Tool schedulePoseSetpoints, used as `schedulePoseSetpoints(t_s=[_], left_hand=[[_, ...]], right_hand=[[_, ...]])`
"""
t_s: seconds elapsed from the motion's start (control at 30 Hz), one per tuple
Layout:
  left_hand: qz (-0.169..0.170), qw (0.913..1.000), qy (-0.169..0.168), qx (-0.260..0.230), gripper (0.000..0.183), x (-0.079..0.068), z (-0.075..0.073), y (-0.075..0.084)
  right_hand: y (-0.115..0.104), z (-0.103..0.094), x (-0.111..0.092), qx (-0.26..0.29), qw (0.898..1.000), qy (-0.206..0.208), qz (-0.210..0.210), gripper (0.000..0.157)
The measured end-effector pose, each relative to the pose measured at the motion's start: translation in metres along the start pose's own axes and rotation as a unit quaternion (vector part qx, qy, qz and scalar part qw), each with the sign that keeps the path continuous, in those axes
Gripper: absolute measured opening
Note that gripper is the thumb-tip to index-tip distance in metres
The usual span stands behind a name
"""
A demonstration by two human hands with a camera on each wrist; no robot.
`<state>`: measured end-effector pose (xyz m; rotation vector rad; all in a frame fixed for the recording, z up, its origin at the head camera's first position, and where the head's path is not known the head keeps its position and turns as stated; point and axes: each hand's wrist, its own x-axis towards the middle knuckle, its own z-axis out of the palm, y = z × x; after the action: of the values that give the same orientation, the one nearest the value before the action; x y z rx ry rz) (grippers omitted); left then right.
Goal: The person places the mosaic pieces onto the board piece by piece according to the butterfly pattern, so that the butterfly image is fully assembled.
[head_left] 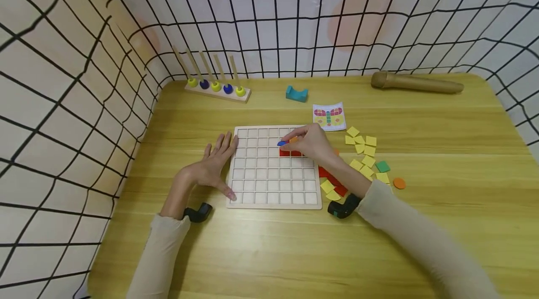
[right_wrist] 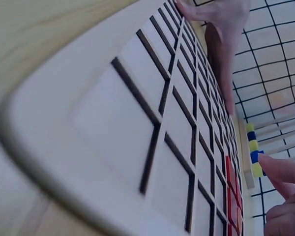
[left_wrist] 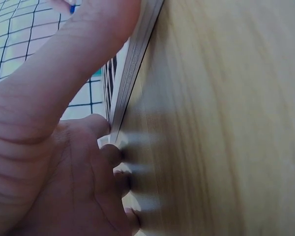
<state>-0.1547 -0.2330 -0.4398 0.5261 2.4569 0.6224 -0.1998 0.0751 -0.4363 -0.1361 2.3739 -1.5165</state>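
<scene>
My right hand (head_left: pixel 316 145) pinches a small blue tile (head_left: pixel 281 143) between thumb and fingers, over the upper middle of a white grid board (head_left: pixel 262 168). Red tiles (head_left: pixel 289 153) lie in a row on the board just below the blue tile, with an orange tile (head_left: pixel 293 140) partly hidden beside the fingers. The left hand (head_left: pixel 207 168) is spread along the board's left edge, its thumb at the lower corner and fingertips higher up. In the left wrist view, that hand's fingers (left_wrist: pixel 113 156) rest on the wood beside the board's side.
Right of the board lie several yellow tiles (head_left: pixel 368 160), red tiles (head_left: pixel 332 178), a green tile (head_left: pixel 382 166) and an orange disc (head_left: pixel 399 183). Behind stand a butterfly card (head_left: pixel 329 116), a teal block (head_left: pixel 296 94), a peg stand with beads (head_left: pixel 219 93) and a brown stick (head_left: pixel 417 83).
</scene>
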Motion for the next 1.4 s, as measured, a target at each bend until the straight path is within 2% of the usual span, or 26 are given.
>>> schedulePoseSetpoints(t_s=[0.3, 0.5, 0.77, 0.97, 1.2, 1.4], left_hand=[[-0.005, 1.0, -0.003, 0.005, 0.159, 0.0, 0.002, 0.0], [-0.005, 1.0, -0.003, 0.007, 0.159, 0.001, 0.002, 0.0], [-0.004, 1.0, -0.002, 0.006, 0.16, 0.001, 0.002, 0.001], [-0.008, 0.9999, -0.003, 0.014, 0.161, 0.001, 0.002, 0.001], [-0.006, 0.9999, -0.002, 0.014, 0.162, 0.001, 0.002, 0.0], [-0.006, 0.9999, -0.003, 0.014, 0.162, 0.002, 0.002, 0.0]], right_hand=[[-0.003, 0.024, 0.017, -0.007, 1.0, -0.003, -0.007, 0.018], [-0.004, 0.031, 0.02, -0.004, 1.0, -0.005, -0.015, 0.014], [-0.004, 0.027, 0.022, -0.035, 0.999, 0.01, 0.005, 0.014], [-0.003, 0.025, 0.025, -0.052, 0.998, 0.004, 0.027, 0.014], [-0.002, 0.023, 0.029, -0.067, 0.998, -0.009, 0.015, 0.015], [-0.001, 0.022, 0.031, -0.059, 0.998, -0.021, 0.018, 0.015]])
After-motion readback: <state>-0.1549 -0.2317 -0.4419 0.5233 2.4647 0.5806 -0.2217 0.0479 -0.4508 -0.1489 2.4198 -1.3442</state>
